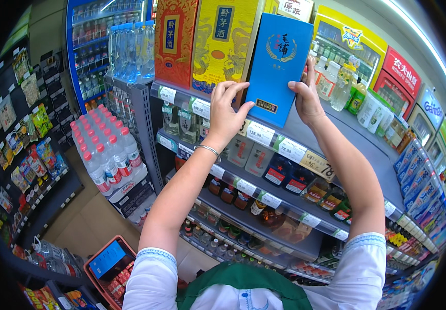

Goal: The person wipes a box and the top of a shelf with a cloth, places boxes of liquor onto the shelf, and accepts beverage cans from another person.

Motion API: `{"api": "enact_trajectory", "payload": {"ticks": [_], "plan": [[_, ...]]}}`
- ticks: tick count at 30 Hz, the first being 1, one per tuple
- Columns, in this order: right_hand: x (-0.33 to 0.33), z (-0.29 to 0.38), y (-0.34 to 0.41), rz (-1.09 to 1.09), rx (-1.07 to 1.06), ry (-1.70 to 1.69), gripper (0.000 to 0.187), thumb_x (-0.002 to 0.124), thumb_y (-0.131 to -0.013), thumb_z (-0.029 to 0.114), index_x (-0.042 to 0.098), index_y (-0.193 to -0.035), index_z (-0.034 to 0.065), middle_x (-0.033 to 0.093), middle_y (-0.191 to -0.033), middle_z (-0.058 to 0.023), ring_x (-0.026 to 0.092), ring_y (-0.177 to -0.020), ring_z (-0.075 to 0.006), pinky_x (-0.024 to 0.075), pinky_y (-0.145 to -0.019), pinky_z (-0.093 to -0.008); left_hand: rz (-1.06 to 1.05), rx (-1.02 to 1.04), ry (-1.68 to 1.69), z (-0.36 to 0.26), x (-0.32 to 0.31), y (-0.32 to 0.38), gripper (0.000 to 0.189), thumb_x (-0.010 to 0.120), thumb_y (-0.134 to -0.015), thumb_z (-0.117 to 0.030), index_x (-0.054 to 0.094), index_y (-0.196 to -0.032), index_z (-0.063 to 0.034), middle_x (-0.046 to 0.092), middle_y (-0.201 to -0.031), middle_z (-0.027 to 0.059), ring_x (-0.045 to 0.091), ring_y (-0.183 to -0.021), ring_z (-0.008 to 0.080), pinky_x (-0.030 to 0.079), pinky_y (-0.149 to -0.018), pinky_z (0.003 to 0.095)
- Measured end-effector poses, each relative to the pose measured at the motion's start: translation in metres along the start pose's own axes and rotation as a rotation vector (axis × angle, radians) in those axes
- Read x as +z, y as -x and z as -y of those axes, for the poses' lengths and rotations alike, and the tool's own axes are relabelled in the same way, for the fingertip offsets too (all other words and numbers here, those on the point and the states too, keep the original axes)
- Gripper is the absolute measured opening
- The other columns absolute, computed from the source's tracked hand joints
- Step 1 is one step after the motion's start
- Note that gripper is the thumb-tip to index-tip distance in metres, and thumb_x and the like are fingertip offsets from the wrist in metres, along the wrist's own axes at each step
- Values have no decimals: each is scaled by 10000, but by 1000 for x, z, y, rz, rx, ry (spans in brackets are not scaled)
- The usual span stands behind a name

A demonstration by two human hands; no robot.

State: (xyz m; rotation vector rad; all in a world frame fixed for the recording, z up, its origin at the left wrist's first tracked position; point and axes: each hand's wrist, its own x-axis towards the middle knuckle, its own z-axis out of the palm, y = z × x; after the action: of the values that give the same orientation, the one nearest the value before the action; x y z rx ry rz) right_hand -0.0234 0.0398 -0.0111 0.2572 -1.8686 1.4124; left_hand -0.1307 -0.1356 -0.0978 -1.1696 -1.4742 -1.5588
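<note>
A tall blue liquor box [279, 71] stands on the top shelf, tilted slightly in view, with both my hands on it. The fingertips of my left hand [228, 110] touch its left edge near the bottom; a metal bangle is on that wrist. My right hand [308, 93] grips its right edge, thumb on the front and fingers behind. Left of it stand a yellow liquor box [223, 46] and a red-orange liquor box [174, 44]. Price tags [259, 133] line the shelf edge below the blue box.
Lower shelves [246, 184] hold rows of bottles. Shrink-wrapped water bottles [106, 151] are stacked at the left. A red basket [91, 267] on the floor holds a blue box and small red packages. Drinks bottles [327, 79] and blue packs [424, 174] stand at the right.
</note>
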Motion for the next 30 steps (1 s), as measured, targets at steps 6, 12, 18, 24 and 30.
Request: {"api": "enact_trajectory", "payload": {"ticks": [6,12,18,24,30], "plan": [[1,33,10,120,297,233,1212,723,-654,282,-137,-1507,251,216,-1493,-216,348,-1303,-362,371,-1001,-468,-27,-12,-19,5,1,5,452,765,-739,-105,650,-1176,-109,542,-1086,91,525,-1061,256,442,-920,354],[2,31,12,59,255,332,1267,788,-664,287,-145,-1505,123,342,-1402,-273,447,-1230,-371,438,-917,-488,-50,-44,-42,-1,4,1,421,767,-729,-76,669,-1137,-104,577,-1072,97,546,-1055,265,454,-913,362],[2,28,14,76,237,383,1253,767,-680,371,-150,-1511,177,245,-1479,-253,417,-1261,-386,462,-912,-483,-77,-40,-48,2,7,3,432,764,-729,-74,673,-1151,-108,580,-1065,88,546,-1038,254,453,-911,354],[-1,22,15,66,198,437,1244,762,-687,429,-119,-1516,137,267,-1481,-253,436,-1263,-379,463,-925,-466,-90,-14,-66,2,9,3,439,756,-737,-71,672,-1166,-106,582,-1044,83,550,-1022,244,453,-906,341],[-5,15,17,77,123,450,1257,798,-690,427,-95,-1505,83,341,-1405,-291,445,-1258,-403,453,-961,-497,-92,-5,-67,6,14,6,434,740,-762,-76,665,-1188,-108,573,-1060,83,558,-1020,231,462,-905,337]]}}
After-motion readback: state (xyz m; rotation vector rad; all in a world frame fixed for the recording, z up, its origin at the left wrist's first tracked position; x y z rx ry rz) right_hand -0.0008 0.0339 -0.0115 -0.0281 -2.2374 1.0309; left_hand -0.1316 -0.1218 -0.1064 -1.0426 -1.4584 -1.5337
